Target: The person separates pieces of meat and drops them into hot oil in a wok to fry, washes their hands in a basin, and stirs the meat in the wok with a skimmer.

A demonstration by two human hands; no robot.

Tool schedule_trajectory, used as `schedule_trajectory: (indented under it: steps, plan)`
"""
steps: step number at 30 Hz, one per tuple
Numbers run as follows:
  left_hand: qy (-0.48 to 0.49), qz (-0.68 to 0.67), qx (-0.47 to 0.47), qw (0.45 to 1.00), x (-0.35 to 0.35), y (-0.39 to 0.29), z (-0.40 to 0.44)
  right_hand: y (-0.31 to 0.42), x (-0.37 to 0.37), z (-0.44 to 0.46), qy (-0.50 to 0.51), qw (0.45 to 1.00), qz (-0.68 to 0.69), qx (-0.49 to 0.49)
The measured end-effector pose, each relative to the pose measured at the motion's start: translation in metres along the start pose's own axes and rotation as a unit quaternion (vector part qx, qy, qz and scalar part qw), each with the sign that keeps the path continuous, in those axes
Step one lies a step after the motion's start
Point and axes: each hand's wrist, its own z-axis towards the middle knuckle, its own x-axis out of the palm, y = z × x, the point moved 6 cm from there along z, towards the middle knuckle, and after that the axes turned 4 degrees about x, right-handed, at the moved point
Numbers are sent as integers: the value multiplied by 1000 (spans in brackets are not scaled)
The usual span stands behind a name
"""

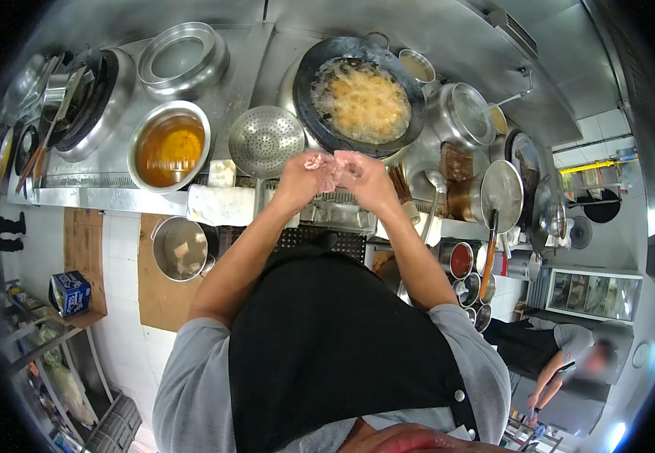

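My left hand (307, 182) and my right hand (367, 180) are close together at the near edge of a black wok (308, 84). Pale pinkish, wet-looking matter clings to the fingers of both hands, and the fingers are curled in. What they hold is too small to name. In the wok, golden pieces of food (369, 98) fry in bubbling oil. Just left of my left hand, a perforated skimmer (267, 141) lies flat beside a metal bowl of amber oil (170, 151).
Metal pots (463, 113) and a saucepan (502, 192) with a wooden handle crowd the right side. A lidded pot (180, 60) stands back left. Below the counter, a pot with pale chunks (180, 248) sits on cardboard. Another person (546, 351) works at lower right.
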Motion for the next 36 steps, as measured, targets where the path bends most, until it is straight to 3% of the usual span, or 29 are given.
schedule_trajectory:
  steps: [1,3,7,8,9,11,12,13,14,18,20,22,24,26,28,32,34,36]
  plan:
    - [-1,-1,0,1000,0,-2,1,-4,-4,6,1,1000,-1,0]
    - [-17,37,-16,999,-5,-4,2,-23,-8,21,52,937,307,160]
    - [-120,-50,-35,991,-67,24,-2,-2,-30,51,64,895,414,154]
    - [-104,-139,-27,985,-92,42,-2,-8,-35,63,70,896,412,151]
    - [-87,-225,-19,970,-104,50,-5,-21,-42,82,52,932,335,131]
    - [-145,-256,-5,956,-114,47,-25,-40,-46,122,-3,983,164,85]
    - [-196,-287,2,937,-122,48,-37,-56,-42,145,5,983,163,83]
    - [-151,-294,-1,944,-139,66,-41,-70,-41,170,-1,998,50,35]
    - [-159,-295,7,942,-138,64,-50,-71,-38,190,-6,998,-63,-16]
    - [-235,-286,1,929,-134,54,-70,-51,-17,239,46,986,-161,6]
    - [-208,-284,37,935,-134,47,-70,-44,-29,263,-49,970,-217,-101]
    - [-195,-299,59,932,-132,32,-64,7,-30,225,-71,973,-199,-93]
    - [-184,-312,76,929,-120,5,-58,41,-10,167,-28,991,-56,-118]
    - [-148,-292,102,939,-101,-32,-52,60,40,94,144,987,-60,-24]
    - [-109,-218,91,965,-96,-38,-43,72,75,41,130,982,-69,-120]
    - [14,-25,69,997,-65,-55,-42,70,76,6,33,993,-49,-98]
    - [29,-6,42,999,-57,-56,-47,59,71,-6,52,998,-30,-28]
    - [80,21,67,994,-54,-46,-43,41,59,-12,27,999,16,-31]
